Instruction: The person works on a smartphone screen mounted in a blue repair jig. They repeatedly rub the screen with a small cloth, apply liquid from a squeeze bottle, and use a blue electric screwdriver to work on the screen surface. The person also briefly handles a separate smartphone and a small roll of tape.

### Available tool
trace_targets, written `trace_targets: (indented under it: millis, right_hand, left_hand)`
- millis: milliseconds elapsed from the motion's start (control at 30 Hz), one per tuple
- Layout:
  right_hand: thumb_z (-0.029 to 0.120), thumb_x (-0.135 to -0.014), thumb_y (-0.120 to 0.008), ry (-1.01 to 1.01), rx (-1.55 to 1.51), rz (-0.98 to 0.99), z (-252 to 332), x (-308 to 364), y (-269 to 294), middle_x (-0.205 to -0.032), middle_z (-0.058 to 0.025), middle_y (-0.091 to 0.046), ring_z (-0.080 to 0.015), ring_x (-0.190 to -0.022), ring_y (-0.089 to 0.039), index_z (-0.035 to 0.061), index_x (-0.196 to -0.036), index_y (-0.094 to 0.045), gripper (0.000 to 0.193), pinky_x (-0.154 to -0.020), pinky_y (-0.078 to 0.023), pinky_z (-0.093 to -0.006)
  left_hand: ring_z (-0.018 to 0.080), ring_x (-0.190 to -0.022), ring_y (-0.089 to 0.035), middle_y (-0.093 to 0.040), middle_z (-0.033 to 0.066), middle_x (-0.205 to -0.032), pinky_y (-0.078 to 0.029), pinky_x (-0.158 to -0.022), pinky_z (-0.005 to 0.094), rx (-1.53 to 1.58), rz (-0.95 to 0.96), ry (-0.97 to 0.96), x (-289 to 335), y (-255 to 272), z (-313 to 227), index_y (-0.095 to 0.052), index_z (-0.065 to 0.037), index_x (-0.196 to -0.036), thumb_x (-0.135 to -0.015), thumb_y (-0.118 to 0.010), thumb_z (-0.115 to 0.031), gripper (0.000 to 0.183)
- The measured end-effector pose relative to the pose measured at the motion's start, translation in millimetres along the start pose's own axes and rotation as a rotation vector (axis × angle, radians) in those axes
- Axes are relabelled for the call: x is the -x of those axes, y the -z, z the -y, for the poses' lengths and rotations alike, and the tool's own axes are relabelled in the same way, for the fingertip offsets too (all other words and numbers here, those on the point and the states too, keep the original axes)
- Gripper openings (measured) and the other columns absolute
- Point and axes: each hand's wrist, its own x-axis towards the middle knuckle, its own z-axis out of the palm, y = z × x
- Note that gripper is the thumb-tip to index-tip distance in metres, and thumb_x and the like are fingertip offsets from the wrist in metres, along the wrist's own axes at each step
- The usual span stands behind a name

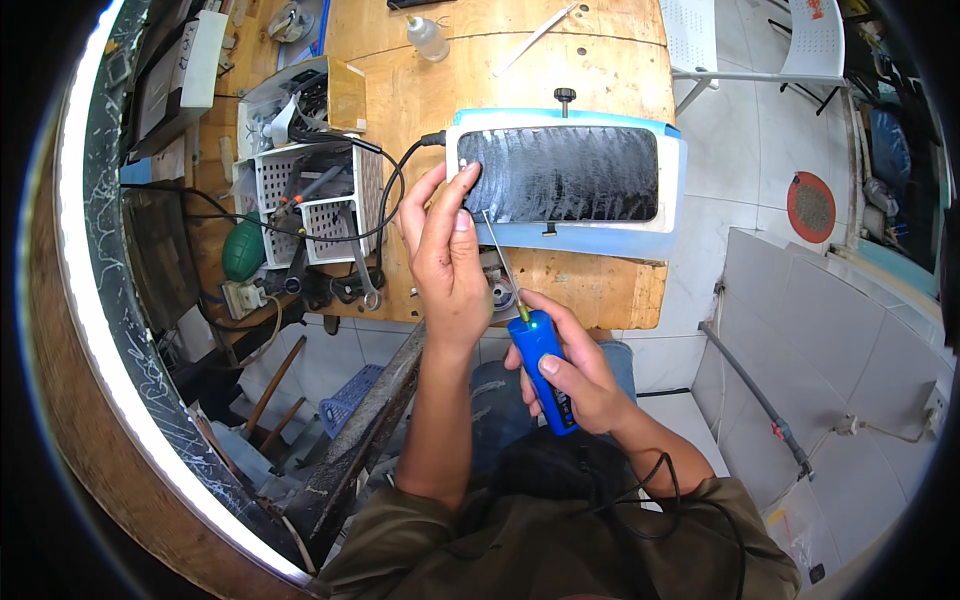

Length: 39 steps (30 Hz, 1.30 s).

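Note:
A dark phone screen panel (pixel 570 175), its surface streaked with grey smears, lies flat on a white heating plate (pixel 452 135) with a light blue sheet (pixel 640 243) beneath it. My left hand (pixel 447 255) has its fingers stretched out, their tips touching the panel's left end. In my right hand (pixel 585 380) is a blue handheld electric glue remover (pixel 543 365) with a small lit light and a long thin metal shaft (pixel 503 255). The shaft's tip meets the panel's lower left part, close to my left thumb.
Left of the plate stand white baskets (pixel 330 215) of tools, a wrench (pixel 365 270) and a green rubber blower (pixel 242 248). A black cable (pixel 400 180) runs to the plate. A dropper bottle (pixel 428 38) and a thin white stick (pixel 535 40) lie farther back on the wooden table (pixel 610 290).

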Motion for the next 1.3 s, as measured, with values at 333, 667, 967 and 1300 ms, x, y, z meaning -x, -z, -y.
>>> trace_targets:
  millis: [333,667,967,1300]
  right_hand:
    - [0.025,-0.103,-0.048,0.012,-0.036,0.038,9.5,6.7,10.0,-0.113,-0.0140,-0.056,-0.0135,-0.079,-0.059,0.0067,-0.160,-0.015,0.068,-0.068,-0.053,-0.0280]
    - [0.024,-0.103,-0.048,-0.007,-0.029,0.036,15.8,18.3,19.6,-0.112,-0.0151,-0.056,-0.0144,-0.079,-0.059,0.0058,-0.160,-0.015,0.068,-0.069,-0.054,-0.0285]
    - [0.026,-0.102,-0.049,-0.012,0.036,0.024,18.9,30.6,30.0,-0.112,-0.0143,-0.057,-0.0132,-0.080,-0.059,0.0059,-0.159,-0.017,0.068,-0.069,-0.053,-0.0282]
    - [0.029,-0.100,-0.054,-0.062,0.041,0.005,27.4,44.8,43.6,-0.109,-0.0173,-0.057,-0.0173,-0.076,-0.061,0.0063,-0.158,-0.020,0.072,-0.068,-0.053,-0.0306]
  left_hand:
    - [0.0302,-0.126,-0.048,-0.053,0.0197,-0.135,-0.035,-0.108,0.0399,-0.075,-0.002,-0.037,-1.8,0.8,-0.3,-0.066,-0.005,-0.130,-0.104,-0.045,-0.013,0.034]
    - [0.0318,-0.126,-0.047,-0.053,0.0188,-0.134,-0.036,-0.108,0.0418,-0.181,-0.011,-0.060,-1.3,1.2,-5.9,-0.066,-0.008,-0.131,-0.101,-0.049,-0.006,0.035]
    - [0.0318,-0.122,-0.048,-0.054,0.0182,-0.132,-0.036,-0.107,0.0421,-0.571,0.024,-0.233,-6.0,6.7,-16.7,-0.068,-0.006,-0.127,-0.096,-0.050,-0.005,0.036]
    - [0.0349,-0.119,-0.046,-0.053,0.0168,-0.124,-0.034,-0.104,0.0475,-0.473,-0.047,-0.156,-12.4,-5.8,-25.0,-0.066,-0.007,-0.116,-0.079,-0.080,-0.027,0.044]
